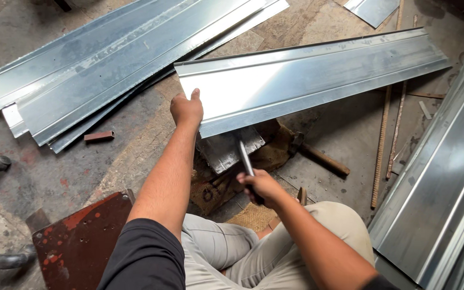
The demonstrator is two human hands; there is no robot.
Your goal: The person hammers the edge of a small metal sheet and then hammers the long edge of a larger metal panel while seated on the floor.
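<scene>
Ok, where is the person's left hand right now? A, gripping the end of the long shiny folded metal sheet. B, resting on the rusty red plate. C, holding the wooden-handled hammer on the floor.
A: the left hand grips the near end of the long shiny folded metal sheet.

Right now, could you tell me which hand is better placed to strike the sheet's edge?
The right hand, probably: its grip is shut on the metal rod, which points at the folded metal sheet. The left hand steadies that sheet's end.

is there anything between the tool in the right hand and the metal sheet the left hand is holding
Nothing visible. The right hand holds a slim metal tool whose tip runs straight up to the near edge of the bent metal sheet, which the left hand grips at its end.
</scene>
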